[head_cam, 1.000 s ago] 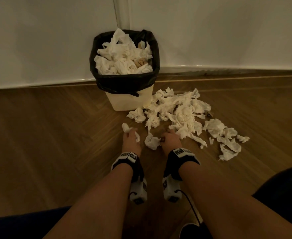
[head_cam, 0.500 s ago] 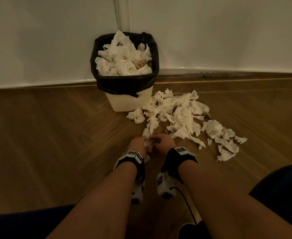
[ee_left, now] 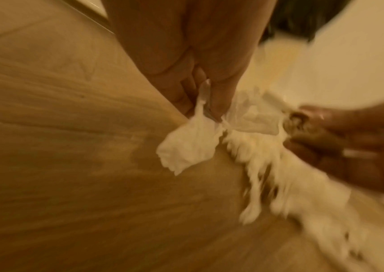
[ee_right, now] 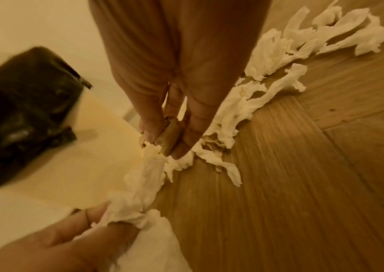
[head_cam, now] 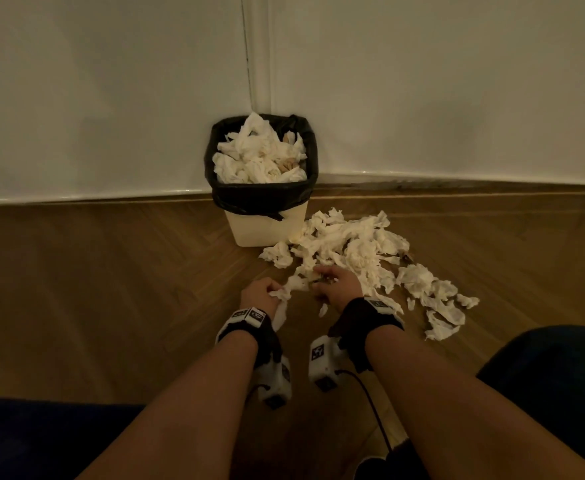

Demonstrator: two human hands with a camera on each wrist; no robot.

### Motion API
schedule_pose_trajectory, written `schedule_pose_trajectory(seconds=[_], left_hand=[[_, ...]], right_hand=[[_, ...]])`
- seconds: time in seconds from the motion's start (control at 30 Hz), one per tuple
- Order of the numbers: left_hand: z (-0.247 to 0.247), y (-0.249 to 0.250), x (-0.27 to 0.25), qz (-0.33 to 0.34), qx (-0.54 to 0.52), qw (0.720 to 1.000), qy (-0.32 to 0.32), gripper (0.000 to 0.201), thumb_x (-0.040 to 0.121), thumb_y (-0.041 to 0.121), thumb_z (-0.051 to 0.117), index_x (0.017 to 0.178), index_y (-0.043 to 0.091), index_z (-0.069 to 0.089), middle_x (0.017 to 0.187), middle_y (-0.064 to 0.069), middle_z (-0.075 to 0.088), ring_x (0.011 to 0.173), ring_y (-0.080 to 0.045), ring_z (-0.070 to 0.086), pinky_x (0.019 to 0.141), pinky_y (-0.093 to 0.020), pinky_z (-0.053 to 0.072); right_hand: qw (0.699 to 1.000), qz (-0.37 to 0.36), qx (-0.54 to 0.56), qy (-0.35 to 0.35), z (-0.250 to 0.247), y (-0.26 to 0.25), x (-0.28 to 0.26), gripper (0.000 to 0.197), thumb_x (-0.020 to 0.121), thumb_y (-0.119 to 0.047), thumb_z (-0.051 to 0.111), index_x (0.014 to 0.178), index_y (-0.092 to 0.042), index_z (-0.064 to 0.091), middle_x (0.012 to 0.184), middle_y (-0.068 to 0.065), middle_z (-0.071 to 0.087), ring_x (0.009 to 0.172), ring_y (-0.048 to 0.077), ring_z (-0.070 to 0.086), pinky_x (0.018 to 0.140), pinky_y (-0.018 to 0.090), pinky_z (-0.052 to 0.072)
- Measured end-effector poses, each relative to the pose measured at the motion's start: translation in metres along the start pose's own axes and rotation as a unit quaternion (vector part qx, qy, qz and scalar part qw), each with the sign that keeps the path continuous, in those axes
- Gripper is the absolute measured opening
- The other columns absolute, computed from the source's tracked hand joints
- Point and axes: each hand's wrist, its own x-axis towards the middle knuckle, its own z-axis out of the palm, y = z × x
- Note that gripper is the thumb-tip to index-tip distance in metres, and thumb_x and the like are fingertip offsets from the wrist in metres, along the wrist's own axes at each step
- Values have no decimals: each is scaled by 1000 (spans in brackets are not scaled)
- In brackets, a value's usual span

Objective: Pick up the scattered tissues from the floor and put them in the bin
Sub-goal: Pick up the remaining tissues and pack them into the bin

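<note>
While the two hands are drawing apart after meeting half a second ago: item, floor tissues, collection under way.

Left hand (head_cam: 261,295) is pinching a bunch of white tissue (head_cam: 289,287) between thumb and fingers, one flap hanging toward the wooden floor (head_cam: 111,289); a second back it was closing on a lone scrap there, now lifted. Right hand (head_cam: 336,282) is nipping a small brown object (ee_right: 171,135), kind unclear, between fingertips pressed together, and is reaching into the near edge of the tissue pile (head_cam: 357,251), which is lying just right of the bin (head_cam: 263,226) and touching its base. Bin with black liner (head_cam: 261,195) is standing in the wall corner, heaped with tissues above the rim. Judgement: gathering is still going on, most of the pile remains, and space in the bin is running short.
</note>
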Motion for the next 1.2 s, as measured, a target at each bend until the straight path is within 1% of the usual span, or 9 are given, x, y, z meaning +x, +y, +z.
schedule_pose_trajectory(seconds=[0.17, 0.3, 0.4, 0.53, 0.67, 0.8, 0.9, 1.0, 1.2], left_hand=[[-33, 23, 0, -11, -129, 989, 66, 14, 89, 13, 60, 98, 8, 69, 106, -15, 67, 100, -30, 60, 77, -26, 43], [-69, 51, -5, 31, -184, 979, 84, 22, 87, 16, 65, 107, 9, 70, 110, -12, 68, 104, -27, 60, 80, -23, 43], [-96, 78, -11, 58, -157, 983, 69, 32, 86, 21, 64, 118, 15, 65, 121, -8, 63, 110, -23, 57, 85, -26, 46], [-129, 111, -21, 103, -155, 979, 88, 36, 89, 21, 59, 122, 8, 62, 130, -10, 58, 122, -26, 50, 100, -27, 39], [-162, 136, -24, 149, -45, 975, 157, 37, 88, 4, 51, 123, 7, 61, 131, -14, 57, 123, -27, 51, 103, -27, 39], [-189, 155, -16, 165, -62, 959, 224, 25, 88, 10, 59, 110, 12, 70, 116, -8, 67, 109, -22, 60, 89, -15, 40], [-199, 165, -4, 189, -113, 946, 237, 19, 80, 16, 71, 99, 16, 74, 99, -2, 72, 87, -9, 65, 76, -6, 41], [-199, 168, 12, 213, -111, 939, 245, 12, 76, 21, 76, 88, 18, 74, 84, 4, 71, 65, 2, 58, 66, -5, 41], [-183, 150, 49, 158, 6, 957, 244, 8, 80, 30, 70, 79, 31, 62, 87, 10, 67, 89, -13, 64, 87, -31, 48]], right_hand=[[993, -52, 96, 39, -7, -32, -20, 30, 84, 6, 60, 111, -5, 63, 112, 14, 59, 90, 25, 60, 67, 27, 53], [982, -79, 166, 39, -12, -65, -34, 29, 87, 6, 58, 114, -2, 60, 119, 19, 58, 98, 32, 61, 82, 35, 53], [975, -106, 193, 27, -16, -96, -43, 30, 89, 7, 54, 118, -1, 58, 115, 19, 61, 92, 26, 62, 83, 33, 52], [970, -152, 189, 27, -21, -138, -48, 34, 89, 6, 55, 123, 0, 55, 114, 22, 62, 94, 26, 63, 86, 35, 52], [970, -216, 96, 52, -26, -178, -50, 45, 82, -5, 68, 126, -3, 55, 121, 16, 61, 110, 28, 60, 99, 42, 48], [959, -277, 1, 68, -26, -205, -43, 44, 79, -11, 72, 121, -6, 61, 117, 13, 64, 109, 24, 60, 95, 28, 47], [949, -296, -66, 84, -22, -211, -29, 39, 80, -15, 72, 118, -9, 64, 115, 10, 65, 104, 21, 61, 84, 20, 45], [944, -295, -112, 92, -12, -208, -12, 38, 82, -18, 70, 119, -10, 63, 116, 8, 65, 103, 20, 62, 84, 18, 44], [919, -304, -230, 101, -2, -204, 20, 37, 85, -24, 66, 119, -11, 61, 114, 12, 65, 104, 24, 61, 94, 34, 48]])
